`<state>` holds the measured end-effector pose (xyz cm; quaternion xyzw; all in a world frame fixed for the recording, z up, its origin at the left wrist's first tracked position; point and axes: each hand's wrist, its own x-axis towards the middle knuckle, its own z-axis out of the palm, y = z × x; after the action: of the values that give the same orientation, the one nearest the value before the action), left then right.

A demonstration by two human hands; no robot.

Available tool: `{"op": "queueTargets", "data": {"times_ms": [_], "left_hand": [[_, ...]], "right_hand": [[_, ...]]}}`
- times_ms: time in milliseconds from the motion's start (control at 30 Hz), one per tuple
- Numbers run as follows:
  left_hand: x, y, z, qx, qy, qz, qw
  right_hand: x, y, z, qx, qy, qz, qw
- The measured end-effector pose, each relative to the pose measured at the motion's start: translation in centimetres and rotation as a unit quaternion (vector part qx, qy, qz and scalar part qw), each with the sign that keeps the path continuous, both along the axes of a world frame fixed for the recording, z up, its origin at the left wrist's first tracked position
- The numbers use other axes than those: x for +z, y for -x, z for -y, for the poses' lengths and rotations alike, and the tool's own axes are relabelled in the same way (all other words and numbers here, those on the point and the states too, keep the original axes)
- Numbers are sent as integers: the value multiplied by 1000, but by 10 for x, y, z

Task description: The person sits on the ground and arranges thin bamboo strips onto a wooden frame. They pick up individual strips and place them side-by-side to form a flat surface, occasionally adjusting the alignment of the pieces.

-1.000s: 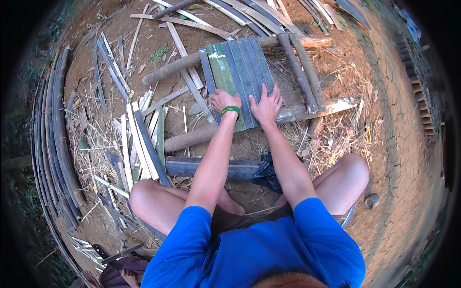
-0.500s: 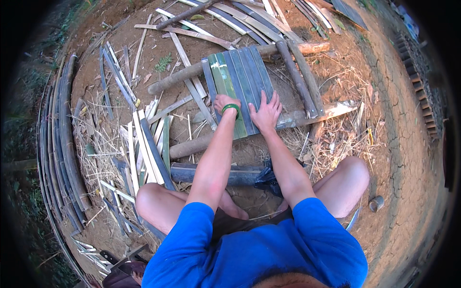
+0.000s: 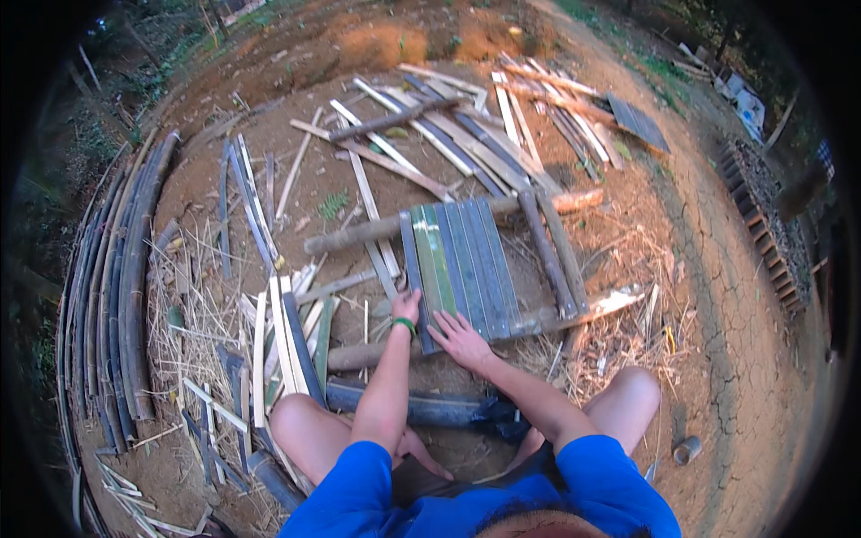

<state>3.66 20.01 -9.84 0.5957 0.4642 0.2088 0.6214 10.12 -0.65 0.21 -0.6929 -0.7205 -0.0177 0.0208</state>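
Several split bamboo slats lie side by side across two round wooden poles, forming a panel; most are dark, some green [image 3: 433, 255]. My left hand [image 3: 406, 308], above a green bracelet [image 3: 404, 325], is closed at the outer edge of the leftmost dark bamboo slat [image 3: 413, 260]. My right hand [image 3: 460, 341] lies open on the near ends of the slats, fingers spread toward the left. The near pole [image 3: 354, 358] passes under the slats, and the far pole [image 3: 354, 235] supports their other ends.
Two cross-poles [image 3: 549, 251] span the frame's right side. A thick bamboo length [image 3: 439, 408] and black plastic [image 3: 498, 417] lie before my legs. Loose strips [image 3: 278, 336] are on the left, long bamboo poles [image 3: 108, 287] farther left. A short cylinder [image 3: 687, 450] stands at right.
My left hand has moved from the green slats to the leftmost slat's outer edge. My right hand has shifted left to the slats' near ends. The view has tilted upward.
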Motion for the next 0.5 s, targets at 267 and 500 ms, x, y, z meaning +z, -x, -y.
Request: {"op": "queueTargets", "data": {"times_ms": [267,500], "left_hand": [[-3,34,-12,28,33,10,999],[39,43,2,141,-207,-138,958]], "right_hand": [[-1,8,-20,113,12,59,992],[26,23,-27,132,-55,77,987]]}}
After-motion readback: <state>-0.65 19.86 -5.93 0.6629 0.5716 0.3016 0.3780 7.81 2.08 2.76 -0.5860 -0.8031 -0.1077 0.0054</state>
